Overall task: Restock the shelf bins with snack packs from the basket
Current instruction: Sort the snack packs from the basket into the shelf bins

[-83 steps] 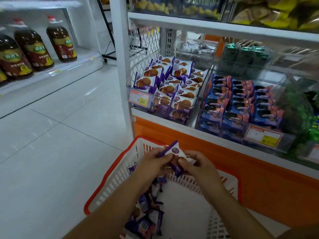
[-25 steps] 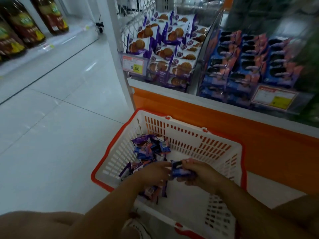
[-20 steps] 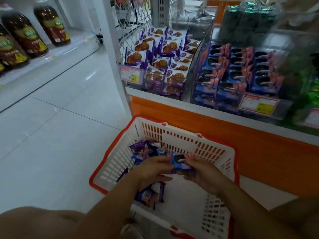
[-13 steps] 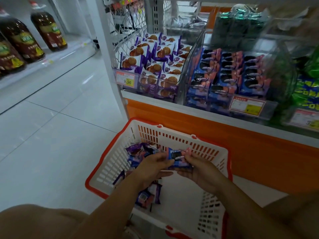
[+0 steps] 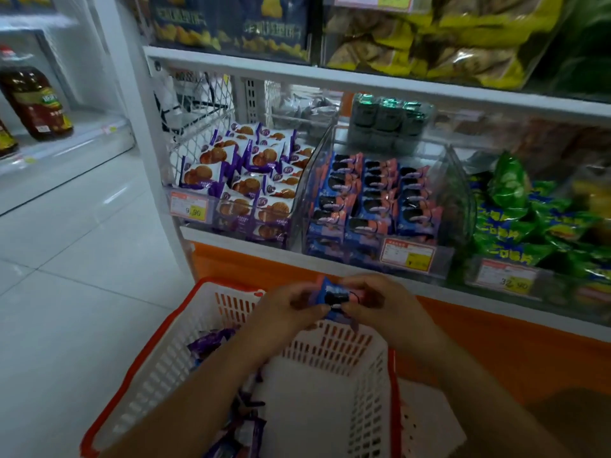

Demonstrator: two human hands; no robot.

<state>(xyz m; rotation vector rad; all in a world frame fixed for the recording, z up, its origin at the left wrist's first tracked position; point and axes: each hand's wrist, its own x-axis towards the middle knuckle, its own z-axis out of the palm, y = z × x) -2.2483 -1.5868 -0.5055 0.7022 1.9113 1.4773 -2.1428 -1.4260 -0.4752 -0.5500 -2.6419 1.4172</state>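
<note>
- Both hands first: left hand [image 5: 291, 309] and right hand [image 5: 373, 302] each pinch one end of a single blue pack [image 5: 334, 294]. They're holding it up over the far wall of the basket [image 5: 334, 348], below the shelf. So both are gripping that pack, and it's not in any bin yet.
- Biggest risk imo: wrong bin. The blue bin [image 5: 373, 200] sits right against the purple bin [image 5: 244, 180], and this pack belongs in the blue one, the right of the two. If I reach lazily up and left, it ends up in with the cookies.
- Next: the blue bin already looks packed up to its front wall. If I drop the pack on top instead of tucking it into a row, it could slide over the lip and onto the floor.
- Then the handoff. It's a two-hand pinch on a slick wrapper, so when one hand lets go the pack could twist loose and fall.
- Smallest: the purple packs [image 5: 211, 342] are heaped on the basket's left side. A bump from an arm might shift them, but I can't tell how steady it sits.
</note>
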